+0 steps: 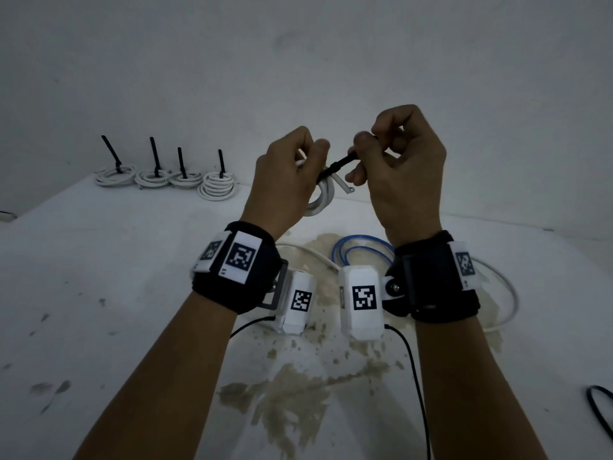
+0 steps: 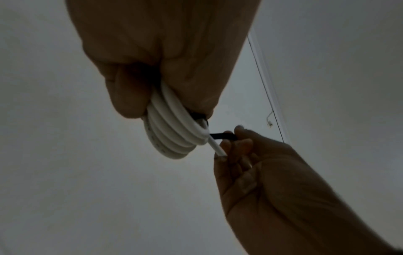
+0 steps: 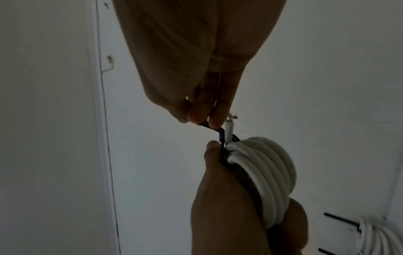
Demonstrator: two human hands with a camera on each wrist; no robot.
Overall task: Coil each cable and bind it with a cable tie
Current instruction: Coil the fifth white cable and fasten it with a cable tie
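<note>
White, springy coiled cable (image 1: 320, 197) sits gripped in the left hand (image 1: 282, 180) while the right hand (image 1: 403, 174), at its 3 o'clock, pinches the thin black tie (image 1: 338, 165), best pulled by its tail.

A white table (image 1: 99, 293) fills the lower part of the head view, its paint worn away in brownish patches (image 1: 292, 393) at lower centre, with small dark flecks at lower left. A plain pale wall (image 1: 298, 61) takes the upper half. In the upper right of the left wrist view a thin wire (image 2: 265, 82) runs down the wall.
</note>
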